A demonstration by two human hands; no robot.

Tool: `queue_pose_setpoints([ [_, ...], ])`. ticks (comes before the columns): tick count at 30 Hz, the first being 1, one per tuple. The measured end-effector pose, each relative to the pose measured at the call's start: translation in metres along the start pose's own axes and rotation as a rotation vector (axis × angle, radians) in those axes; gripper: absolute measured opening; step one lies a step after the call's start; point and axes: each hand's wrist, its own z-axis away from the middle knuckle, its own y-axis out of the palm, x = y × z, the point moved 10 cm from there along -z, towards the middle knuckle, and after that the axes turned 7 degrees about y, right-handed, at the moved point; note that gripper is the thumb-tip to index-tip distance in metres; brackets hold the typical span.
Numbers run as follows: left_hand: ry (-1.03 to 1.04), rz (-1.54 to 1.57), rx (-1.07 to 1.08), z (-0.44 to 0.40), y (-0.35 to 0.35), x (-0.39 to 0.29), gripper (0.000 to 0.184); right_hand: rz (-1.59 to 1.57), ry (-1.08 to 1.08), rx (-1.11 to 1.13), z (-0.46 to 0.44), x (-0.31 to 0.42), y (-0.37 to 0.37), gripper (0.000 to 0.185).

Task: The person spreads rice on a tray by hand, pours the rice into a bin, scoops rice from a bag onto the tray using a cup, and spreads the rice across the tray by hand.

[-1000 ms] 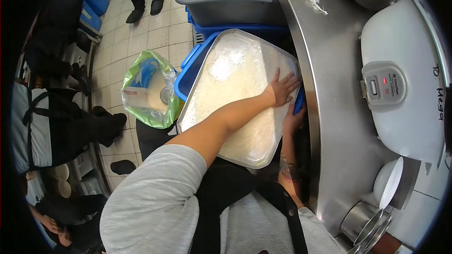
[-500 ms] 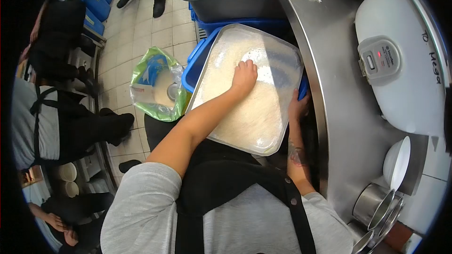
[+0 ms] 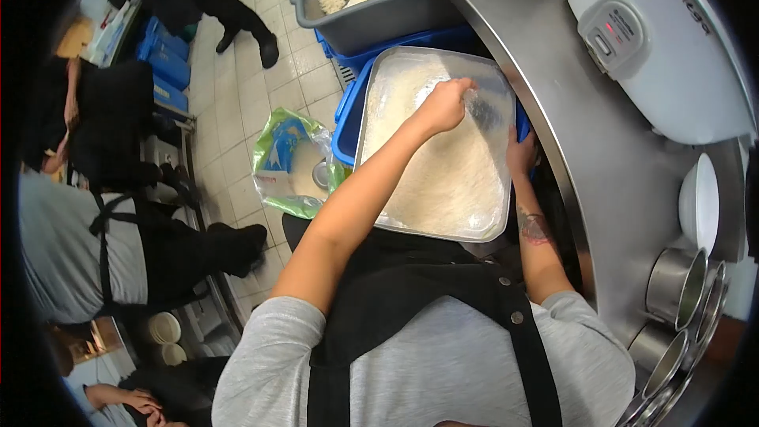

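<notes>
A shallow rectangular tray [image 3: 506, 217] rests tilted over a blue bin [image 3: 345, 130]. Pale, powdery, crumb-like material [image 3: 443, 182] covers much of it, with whiter powder near its far side. My left hand [image 3: 444, 107] is closed just over that far part, fingers curled down. What it holds, if anything, is hidden. At the tray's right side, my right hand [image 3: 522, 154] grips the edge, with some of its fingers out of sight.
A grey tub [image 3: 371, 20] with white crumbly contents stands beyond the tray. A green-edged plastic bag [image 3: 273, 190] sits on the left floor. Along the right runs a steel counter [image 3: 545, 55] with a rice cooker [image 3: 656, 55], white bowl [image 3: 700, 202] and pots [image 3: 676, 289]. Several people stand left.
My left hand has moved rightward across the tray, its fingers now curled more tightly. My right hand stays at the tray's edge. The whole view has shifted and turned slightly.
</notes>
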Motion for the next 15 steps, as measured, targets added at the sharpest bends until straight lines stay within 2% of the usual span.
queue_pose_setpoints([
  [2, -0.029, -0.002, 0.088, 0.015, 0.011, -0.001, 0.045, 0.016, -0.012, -0.023, 0.005, 0.01, -0.01, 0.06],
  [3, -0.103, 0.01, 0.236, 0.031, 0.028, 0.003, 0.054, 0.026, -0.021, -0.031, 0.006, 0.014, -0.014, 0.06],
  [5, -0.143, -0.331, 0.475, 0.077, 0.055, -0.013, 0.062, 0.038, 0.073, 0.048, 0.005, 0.005, -0.005, 0.07],
  [7, 0.063, -0.483, 0.565, 0.122, 0.086, -0.024, 0.071, 0.02, 0.1, 0.09, 0.005, 0.001, 0.001, 0.076],
  [10, 0.275, -0.546, 0.708, 0.156, 0.102, -0.04, 0.077, -0.006, 0.074, 0.092, 0.005, 0.0, 0.001, 0.077],
  [14, 0.337, -0.59, 0.692, 0.135, 0.103, -0.011, 0.074, -0.071, 0.017, 0.087, 0.002, 0.004, 0.001, 0.077],
  [15, 0.338, -0.615, 0.686, 0.123, 0.101, -0.004, 0.068, -0.081, 0.011, 0.087, 0.002, 0.005, -0.001, 0.076],
])
